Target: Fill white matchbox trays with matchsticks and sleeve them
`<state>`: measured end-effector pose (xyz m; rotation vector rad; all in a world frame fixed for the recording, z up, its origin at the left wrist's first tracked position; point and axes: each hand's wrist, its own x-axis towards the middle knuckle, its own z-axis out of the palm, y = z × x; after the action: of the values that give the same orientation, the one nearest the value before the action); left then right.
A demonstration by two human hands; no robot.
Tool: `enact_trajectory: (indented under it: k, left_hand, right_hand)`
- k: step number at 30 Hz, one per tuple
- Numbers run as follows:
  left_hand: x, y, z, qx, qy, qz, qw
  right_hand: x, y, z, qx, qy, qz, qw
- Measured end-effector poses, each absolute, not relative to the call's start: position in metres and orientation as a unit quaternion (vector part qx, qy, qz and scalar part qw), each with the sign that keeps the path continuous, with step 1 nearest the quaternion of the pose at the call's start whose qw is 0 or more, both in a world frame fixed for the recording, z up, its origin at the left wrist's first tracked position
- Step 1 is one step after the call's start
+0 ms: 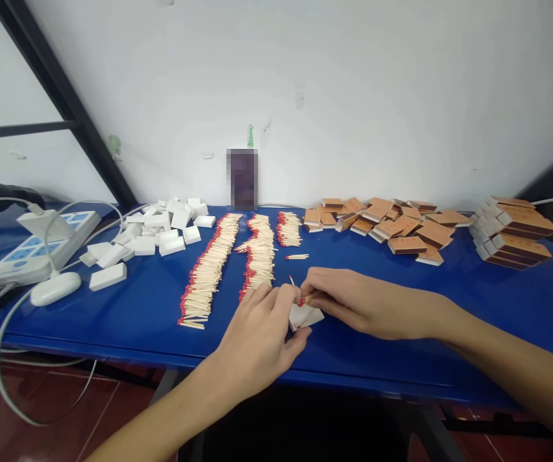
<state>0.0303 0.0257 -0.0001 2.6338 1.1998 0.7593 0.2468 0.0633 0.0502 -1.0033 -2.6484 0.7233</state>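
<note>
My left hand [265, 330] is closed round a small white matchbox tray [306, 316] near the front edge of the blue table. Just above that tray, my right hand [339, 296] pinches a few red-tipped matches [304, 300]; their far ends are hidden by the fingers. One match [292, 280] sticks up between the two hands. Beyond the hands lie a long row of matches [212, 269], a second row [260, 250] partly behind my left hand, and a shorter pile [289, 229]. A few loose matches [297, 256] lie in front of the short pile.
White matchbox trays [155, 228] are heaped at the left, near a power strip [40, 247] with cables. Orange matchbox sleeves [387, 221] lie scattered at the back right, beside stacked matchboxes [514, 231]. A dark pixelated rectangle [243, 179] stands against the wall.
</note>
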Motion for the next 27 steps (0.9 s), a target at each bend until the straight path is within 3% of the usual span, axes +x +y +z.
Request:
enact_trajectory:
  k: [9, 27]
  left_hand:
    - [0.031, 0.025, 0.0, 0.875, 0.396, 0.261, 0.096]
    - [0.029, 0.022, -0.005, 0.874, 0.388, 0.288, 0.043]
  right_hand:
    - [0.237, 0.053, 0.038, -0.312, -0.931, 0.182, 0.044]
    - [0.242, 0.054, 0.044, -0.279, -0.944, 0.157, 0.076]
